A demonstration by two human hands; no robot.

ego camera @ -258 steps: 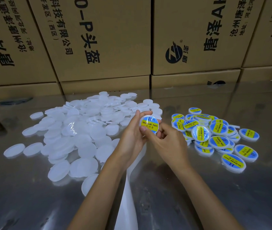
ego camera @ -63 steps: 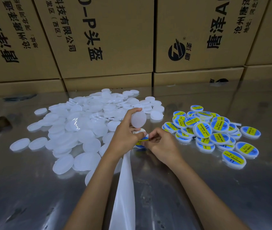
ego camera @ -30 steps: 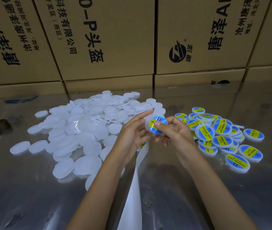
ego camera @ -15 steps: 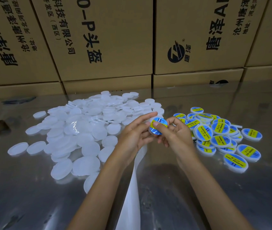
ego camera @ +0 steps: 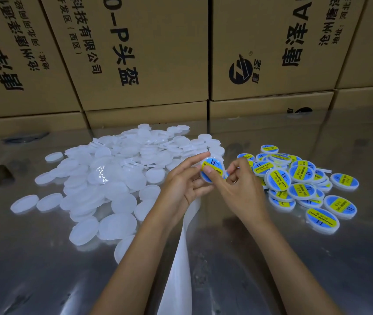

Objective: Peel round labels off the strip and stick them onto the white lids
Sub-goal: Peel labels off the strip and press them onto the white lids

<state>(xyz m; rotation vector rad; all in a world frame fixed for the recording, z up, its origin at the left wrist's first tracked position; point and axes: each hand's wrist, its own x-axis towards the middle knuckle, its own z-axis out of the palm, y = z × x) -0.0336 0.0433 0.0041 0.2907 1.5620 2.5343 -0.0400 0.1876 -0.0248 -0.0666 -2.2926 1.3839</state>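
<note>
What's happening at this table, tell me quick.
A person is sticking round labels onto white lids. The left hand holds one lid up off the steel table while the right hand presses its blue-and-yellow label down with the thumb. A heap of plain lids lies to the left, and the finished labelled lids are piled to the right. The white backing strip trails down between the forearms.

The label (ego camera: 212, 168) you peeled two seconds ago now lies flat on the lid (ego camera: 211, 170), under your right hand's (ego camera: 237, 189) thumb.
</note>
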